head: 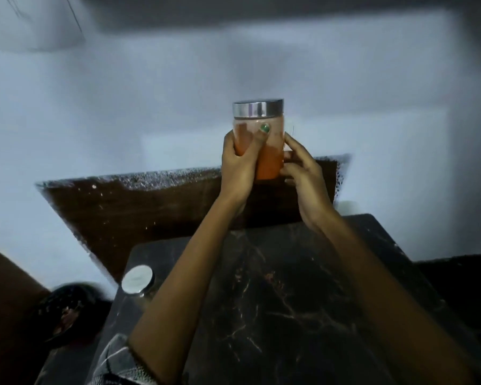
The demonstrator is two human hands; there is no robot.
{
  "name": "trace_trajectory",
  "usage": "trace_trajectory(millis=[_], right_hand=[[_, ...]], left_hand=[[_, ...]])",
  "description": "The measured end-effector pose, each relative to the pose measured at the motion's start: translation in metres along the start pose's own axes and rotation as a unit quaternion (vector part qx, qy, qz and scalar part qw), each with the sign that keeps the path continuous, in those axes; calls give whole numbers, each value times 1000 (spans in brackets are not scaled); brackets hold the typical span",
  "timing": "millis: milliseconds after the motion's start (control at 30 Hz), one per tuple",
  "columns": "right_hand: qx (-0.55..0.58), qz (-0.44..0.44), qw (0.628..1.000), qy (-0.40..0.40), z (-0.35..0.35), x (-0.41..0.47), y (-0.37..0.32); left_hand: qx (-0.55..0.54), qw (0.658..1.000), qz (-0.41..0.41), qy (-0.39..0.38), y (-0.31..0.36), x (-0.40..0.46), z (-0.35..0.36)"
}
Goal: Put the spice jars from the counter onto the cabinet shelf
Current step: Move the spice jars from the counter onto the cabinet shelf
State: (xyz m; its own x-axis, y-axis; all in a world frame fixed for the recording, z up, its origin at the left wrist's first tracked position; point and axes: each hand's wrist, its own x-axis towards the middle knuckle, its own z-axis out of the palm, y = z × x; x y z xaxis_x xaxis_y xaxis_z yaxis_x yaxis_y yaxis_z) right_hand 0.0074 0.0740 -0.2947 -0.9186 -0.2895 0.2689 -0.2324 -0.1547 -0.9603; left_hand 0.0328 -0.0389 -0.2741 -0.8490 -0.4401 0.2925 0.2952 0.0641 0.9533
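A clear spice jar (pixel 270 159) with a silver metal lid and orange-red powder inside is held upright over the back edge of a brown shelf (pixel 139 207). My left hand (pixel 240 162) wraps around its left side, the thumb across the front. My right hand (pixel 303 173) touches its right side with fingertips. A second jar (pixel 137 279), seen from above by its silver lid, stands on the dark marble counter (pixel 275 301) at the left edge.
A pale wall runs behind the shelf. A dark bowl (pixel 64 312) with dark contents sits low at the left, beside the counter. A dark overhang crosses the top of the view.
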Motion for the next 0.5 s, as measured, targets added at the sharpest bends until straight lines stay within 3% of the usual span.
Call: trace_trajectory(millis=[267, 500], right_hand=[[36, -88, 994, -51, 2, 2, -65], [52, -143, 985, -76, 0, 4, -94]], left_hand=[[-67, 997, 29, -29, 88, 5, 8], [-44, 994, 65, -78, 129, 3, 16]])
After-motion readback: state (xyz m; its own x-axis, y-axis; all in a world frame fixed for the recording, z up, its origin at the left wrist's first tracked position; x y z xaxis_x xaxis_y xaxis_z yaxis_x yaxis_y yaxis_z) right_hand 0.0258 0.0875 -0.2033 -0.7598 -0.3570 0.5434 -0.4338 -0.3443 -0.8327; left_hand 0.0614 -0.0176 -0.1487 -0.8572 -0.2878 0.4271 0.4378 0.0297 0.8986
